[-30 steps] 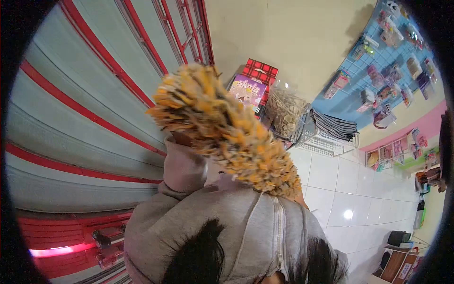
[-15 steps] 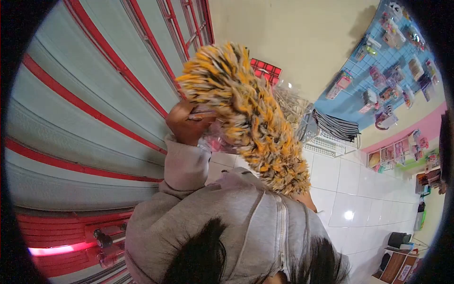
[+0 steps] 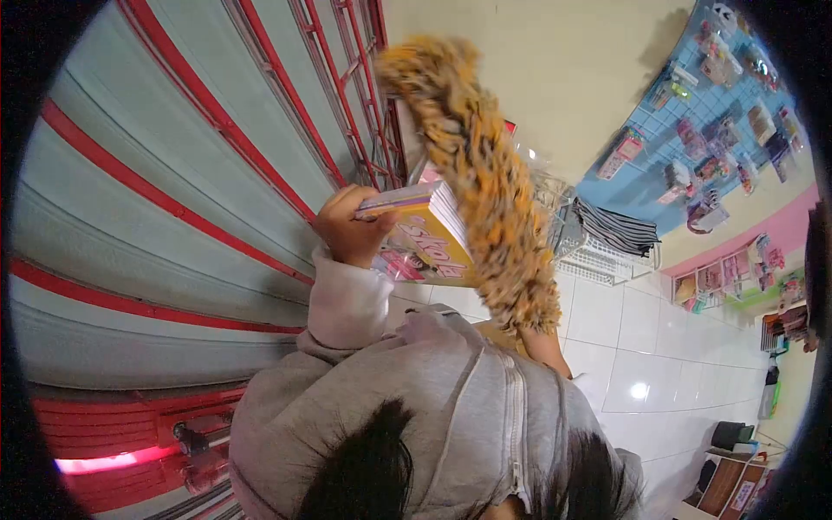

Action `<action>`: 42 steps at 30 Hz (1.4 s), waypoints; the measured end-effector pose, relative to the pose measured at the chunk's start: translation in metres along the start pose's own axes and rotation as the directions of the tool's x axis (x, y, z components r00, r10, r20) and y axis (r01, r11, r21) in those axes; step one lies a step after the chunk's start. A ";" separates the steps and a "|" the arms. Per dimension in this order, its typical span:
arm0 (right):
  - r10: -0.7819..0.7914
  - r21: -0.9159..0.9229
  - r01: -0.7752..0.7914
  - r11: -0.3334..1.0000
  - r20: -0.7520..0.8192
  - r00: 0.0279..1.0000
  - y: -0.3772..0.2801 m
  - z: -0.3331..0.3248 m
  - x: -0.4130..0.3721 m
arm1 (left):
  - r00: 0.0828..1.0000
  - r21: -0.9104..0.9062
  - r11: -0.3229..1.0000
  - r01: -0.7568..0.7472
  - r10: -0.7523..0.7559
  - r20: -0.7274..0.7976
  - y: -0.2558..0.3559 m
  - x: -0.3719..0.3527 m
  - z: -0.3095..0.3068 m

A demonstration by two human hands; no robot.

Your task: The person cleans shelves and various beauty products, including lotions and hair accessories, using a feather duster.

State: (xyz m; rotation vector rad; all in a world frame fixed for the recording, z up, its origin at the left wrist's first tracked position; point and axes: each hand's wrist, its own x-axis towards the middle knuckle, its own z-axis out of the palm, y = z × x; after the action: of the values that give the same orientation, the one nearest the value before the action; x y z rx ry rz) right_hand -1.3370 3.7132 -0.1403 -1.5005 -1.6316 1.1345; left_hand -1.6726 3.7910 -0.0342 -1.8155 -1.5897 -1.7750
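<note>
Left hand (image 3: 348, 227), left of centre: fingers clamped round books (image 3: 433, 241). Fluffy duster (image 3: 498, 204) just right of books, slanting far-left. Right hand (image 3: 535, 341) at duster's near end; fingers hidden, cannot tell grip.

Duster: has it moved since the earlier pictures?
Yes: judged against the red-barred panelling on the left, the far end of the duster has shifted up and rightward in the view.

L hand (image 3: 347, 225) out w/ fingers (image 3: 383, 224) curled, R hand (image 3: 529, 337) closer in, mostly hidden.
</note>
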 end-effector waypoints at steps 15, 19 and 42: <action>0.117 0.292 -0.121 0.949 0.034 0.993 -0.015 0.008 0.011 | 0.975 -0.268 0.941 0.206 -0.221 -0.028 -0.013 -0.016 0.008; -0.052 0.314 0.034 0.949 0.050 0.997 -0.024 0.022 0.012 | 0.831 -0.396 0.741 0.542 -0.544 0.118 0.008 -0.026 0.013; 0.175 0.420 -0.259 0.870 0.228 0.958 -0.083 -0.004 0.026 | 0.230 -0.162 0.166 0.973 -0.598 0.767 -0.008 -0.065 0.033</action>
State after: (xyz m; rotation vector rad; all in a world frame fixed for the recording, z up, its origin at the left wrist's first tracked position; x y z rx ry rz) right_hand -1.3730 3.7419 -0.0666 -1.3230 -1.2115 1.6869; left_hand -1.6407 3.7822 -0.0995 -1.8803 -3.0727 -2.6838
